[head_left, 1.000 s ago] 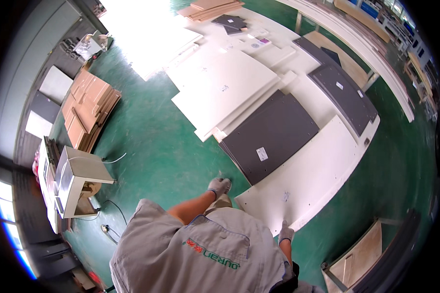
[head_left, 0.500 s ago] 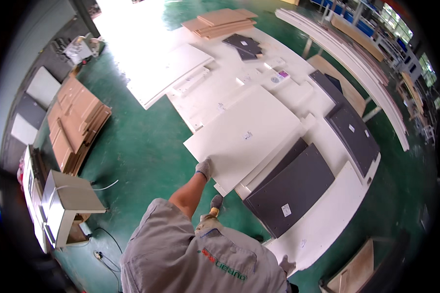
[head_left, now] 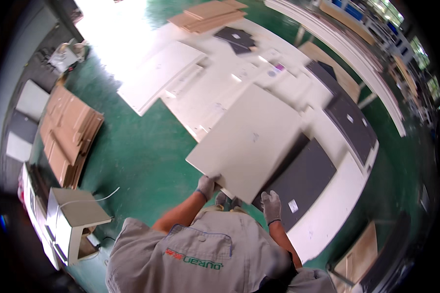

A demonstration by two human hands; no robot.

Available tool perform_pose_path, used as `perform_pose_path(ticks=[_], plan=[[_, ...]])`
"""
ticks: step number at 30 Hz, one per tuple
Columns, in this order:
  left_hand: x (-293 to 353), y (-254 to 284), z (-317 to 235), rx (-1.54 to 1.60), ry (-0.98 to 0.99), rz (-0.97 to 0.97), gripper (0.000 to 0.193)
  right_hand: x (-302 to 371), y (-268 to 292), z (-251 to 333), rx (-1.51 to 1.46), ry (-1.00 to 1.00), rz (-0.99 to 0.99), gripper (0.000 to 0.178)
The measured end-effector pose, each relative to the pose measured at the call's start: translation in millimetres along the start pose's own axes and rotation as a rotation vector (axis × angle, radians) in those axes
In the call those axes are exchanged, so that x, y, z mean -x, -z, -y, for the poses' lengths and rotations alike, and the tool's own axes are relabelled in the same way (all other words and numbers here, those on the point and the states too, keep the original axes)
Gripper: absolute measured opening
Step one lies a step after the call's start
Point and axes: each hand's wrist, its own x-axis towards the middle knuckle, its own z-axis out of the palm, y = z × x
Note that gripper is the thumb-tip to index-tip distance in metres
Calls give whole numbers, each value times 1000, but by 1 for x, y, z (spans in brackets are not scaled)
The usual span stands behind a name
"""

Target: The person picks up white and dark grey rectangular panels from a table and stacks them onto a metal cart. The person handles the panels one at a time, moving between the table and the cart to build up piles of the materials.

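Note:
A large off-white panel (head_left: 247,139) with a small label slants across the middle of the worktable, its near end raised. My left hand (head_left: 208,187), in a pale work glove, grips the panel's near edge with the thumb on top; the fingers underneath are hidden. Beside the panel's near right corner, my gloved right hand (head_left: 272,205) is raised with its fingers apart and nothing in it. Below and around that hand lies a dark grey panel (head_left: 308,178) bearing a white label.
More dark panels (head_left: 351,128) lie along the table's right side. Another white panel (head_left: 164,75) lies at the far left. Brown boards are stacked at the back (head_left: 208,17) and on the green floor (head_left: 68,132). A white cabinet (head_left: 78,215) stands at lower left.
The off-white panel's near end has lifted and tilted, with my left hand holding its edge. My right hand has come up from the lower edge to beside the panel's corner.

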Motion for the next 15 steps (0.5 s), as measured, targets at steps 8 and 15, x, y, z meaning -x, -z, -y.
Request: perform_pose_path(ticks=[8, 15], plan=[[54, 42, -142, -74, -293, 248, 41, -104, -150, 76, -521, 39, -130, 44], [-71, 173, -244, -154, -724, -4, 45, -186, -358, 195, -319, 302, 130, 54]])
